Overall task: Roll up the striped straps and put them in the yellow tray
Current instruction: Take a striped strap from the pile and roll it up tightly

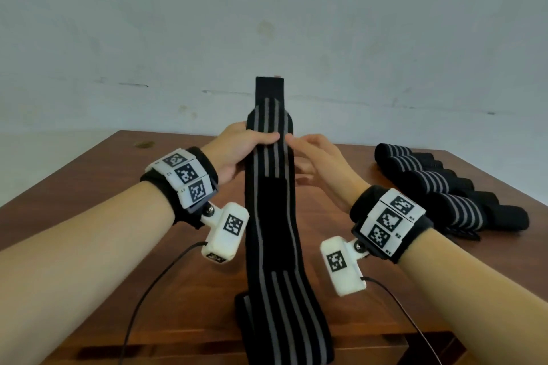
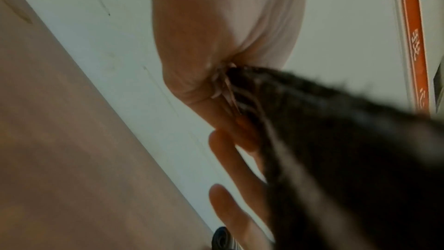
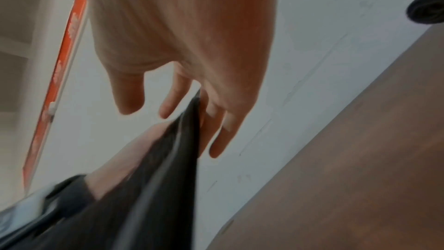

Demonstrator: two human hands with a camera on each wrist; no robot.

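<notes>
gripping long woven striped strap (image 1: 271,181), left hand (image 1: 237,154), wooden table (image 1: 124,187)

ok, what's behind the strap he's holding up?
Behind the raised strap: the right hand's fingers, the wooden table and the wall. The left hand grips its left edge. Anything directly behind the band is covered.

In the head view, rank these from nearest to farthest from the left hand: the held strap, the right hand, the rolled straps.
1. Held strap: gripped by the left hand.
2. Right hand: just across the strap.
3. Rolled straps: far right on the table.
</notes>
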